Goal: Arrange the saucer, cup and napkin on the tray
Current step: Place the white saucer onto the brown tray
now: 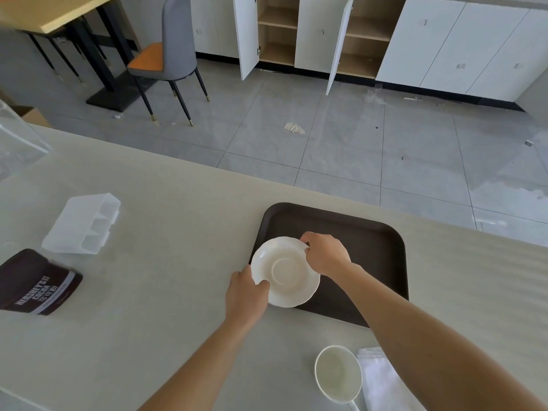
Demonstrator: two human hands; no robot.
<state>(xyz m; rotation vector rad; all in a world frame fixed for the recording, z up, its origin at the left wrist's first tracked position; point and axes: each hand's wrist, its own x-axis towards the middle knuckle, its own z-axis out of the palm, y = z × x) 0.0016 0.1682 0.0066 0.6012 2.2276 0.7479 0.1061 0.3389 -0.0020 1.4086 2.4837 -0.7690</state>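
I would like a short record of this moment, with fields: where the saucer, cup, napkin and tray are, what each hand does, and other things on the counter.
saucer: white saucer, over the tray's left edge
tray: dark tray, on the counter
left hand: left hand grips saucer's near-left rim
right hand: right hand grips saucer's far-right rim
cup: white cup, on counter, off the tray
napkin: napkin, beside cup, partly hidden by right arm
other: cocoa pouch; clear plastic organizer

Your right forearm is covering part of the napkin [378, 378], and the bottom edge is cutting off the rest. The cup [338, 373] handle is running out of frame at the bottom. Your hands are hiding two stretches of the saucer [286, 272] rim. The left edge is clipping the cocoa pouch [37, 283].
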